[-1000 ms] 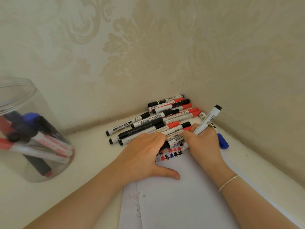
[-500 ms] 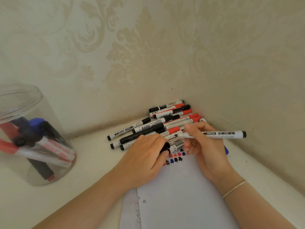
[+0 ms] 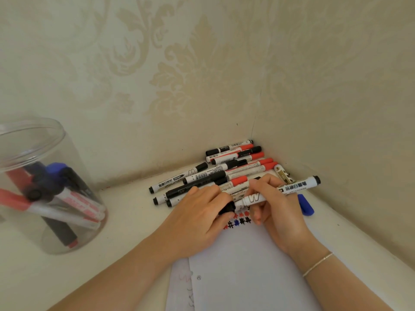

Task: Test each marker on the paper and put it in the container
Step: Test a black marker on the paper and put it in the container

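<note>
The paper [image 3: 247, 272] lies nearest, at 6 o'clock on the shelf [image 3: 125, 248], with a second sheet [image 3: 179, 286] peeping out from under its left edge. Along the paper's far edge runs a row of small test marks [image 3: 239, 219] in black, red and blue.

Both hands meet just over those marks. The left hand [image 3: 202, 218] comes in from 7 o'clock, its fingers curled round a black cap [image 3: 226, 208]. The right hand [image 3: 276, 212] comes in from 5 o'clock; its thumb and fingers pinch a white marker [image 3: 278, 192], which lies almost level, its tip end pointing to 9 o'clock at the cap and its black tail at 3 o'clock. Cap and marker meet at the tip; whether the cap is fully seated I cannot tell. A thin bracelet [image 3: 317, 264] circles the right wrist.

Just right of the right hand, at 3 o'clock, a blue cap [image 3: 305, 206] rests on the shelf.

Beyond the hands, at 12 o'clock, a pile [image 3: 224, 171] of black- and red-capped markers fills the corner of the wallpapered wall [image 3: 202, 75].

At 9 o'clock, well apart from the hands, stands the clear container [image 3: 24, 140], holding several markers with red, black and blue caps.
</note>
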### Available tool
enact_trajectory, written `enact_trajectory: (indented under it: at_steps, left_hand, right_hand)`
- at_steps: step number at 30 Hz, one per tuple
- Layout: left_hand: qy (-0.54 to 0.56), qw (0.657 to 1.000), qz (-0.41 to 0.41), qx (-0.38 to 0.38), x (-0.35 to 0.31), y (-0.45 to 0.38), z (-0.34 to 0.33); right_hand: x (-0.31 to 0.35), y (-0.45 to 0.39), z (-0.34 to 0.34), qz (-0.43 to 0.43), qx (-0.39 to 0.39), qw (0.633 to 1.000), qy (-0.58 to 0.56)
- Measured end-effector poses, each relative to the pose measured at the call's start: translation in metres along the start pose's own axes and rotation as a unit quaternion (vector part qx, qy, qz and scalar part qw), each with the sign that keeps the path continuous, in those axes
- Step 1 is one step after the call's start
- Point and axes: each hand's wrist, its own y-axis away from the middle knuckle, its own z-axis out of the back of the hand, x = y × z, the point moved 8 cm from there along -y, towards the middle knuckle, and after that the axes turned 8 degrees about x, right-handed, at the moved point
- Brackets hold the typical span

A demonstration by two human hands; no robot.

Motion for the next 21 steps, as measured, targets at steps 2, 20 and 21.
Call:
enact_trajectory:
  at_steps: [2, 20, 21]
  left_hand:
    - [-0.004, 1.0, -0.001, 0.003, 0.0, 0.0, 0.0]
    - [0.219, 0.968, 0.084, -0.086, 0.009, 0.003, 0.013]
    - [0.229, 0.962, 0.109, -0.1, 0.013, 0.005, 0.015]
  right_hand:
    - [0.001, 0.001, -0.001, 0.005, 0.009, 1.0, 0.01]
    - [0.019, 0.009, 0.016, 0.05, -0.155, 0.979, 0.12]
    - [0.019, 0.009, 0.01, 0.046, -0.144, 0.978, 0.143]
